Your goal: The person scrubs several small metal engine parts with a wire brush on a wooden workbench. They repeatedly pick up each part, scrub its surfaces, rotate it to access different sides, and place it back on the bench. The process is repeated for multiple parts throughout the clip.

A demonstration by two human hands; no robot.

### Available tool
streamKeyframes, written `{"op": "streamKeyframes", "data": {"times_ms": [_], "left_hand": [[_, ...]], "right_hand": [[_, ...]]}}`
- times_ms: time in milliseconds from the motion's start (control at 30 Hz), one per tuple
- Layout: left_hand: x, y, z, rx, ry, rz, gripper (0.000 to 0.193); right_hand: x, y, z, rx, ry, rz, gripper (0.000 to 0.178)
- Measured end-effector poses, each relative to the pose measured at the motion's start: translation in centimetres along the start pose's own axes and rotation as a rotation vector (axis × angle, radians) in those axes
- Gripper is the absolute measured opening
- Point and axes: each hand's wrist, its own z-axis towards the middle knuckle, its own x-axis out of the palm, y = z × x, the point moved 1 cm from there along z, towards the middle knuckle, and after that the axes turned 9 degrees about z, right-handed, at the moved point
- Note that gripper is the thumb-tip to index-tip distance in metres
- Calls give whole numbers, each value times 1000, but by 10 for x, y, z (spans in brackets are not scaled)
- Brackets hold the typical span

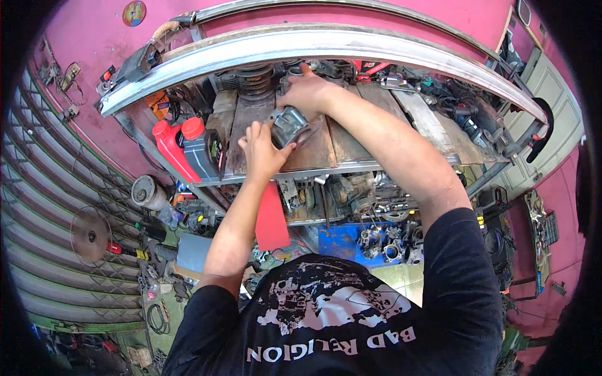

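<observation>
Left hand point(262, 149) with its grip around a grey metal part point(288, 127), at twelve o'clock over the wooden bench point(343, 149), right hand point(307, 94) just beyond, its grip unclear, red bottle point(170, 149) at ten o'clock

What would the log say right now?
left hand: touching grey metal part | right hand: beyond it, contact unclear | nearby: red bottle, dark bottle

the metal part point(289, 127) is grey, the worktop point(321, 150) brown, the left bottle point(170, 151) red, the wall point(91, 31) pink, the shirt point(351, 307) pale-printed black.
</observation>
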Motion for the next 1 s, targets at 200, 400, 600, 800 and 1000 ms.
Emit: {"op": "streamKeyframes", "data": {"times_ms": [200, 400, 600, 800, 1000], "left_hand": [[-35, 33, -4, 239, -89, 221, 77], [-32, 68, -38, 376, -88, 320, 79], [-7, 105, -75, 419, -248, 392, 63], [-3, 115, -81, 387, -218, 342, 69], [-2, 95, -101, 195, -144, 255, 77]], "right_hand": [[46, 10, -5, -50, -379, 97, 55], [129, 51, 8, -56, -724, 133, 47], [184, 92, 21, -47, -948, 44, 33], [197, 116, 33, 114, -1008, 80, 35], [193, 137, 33, 215, -1004, 71, 38]]}}
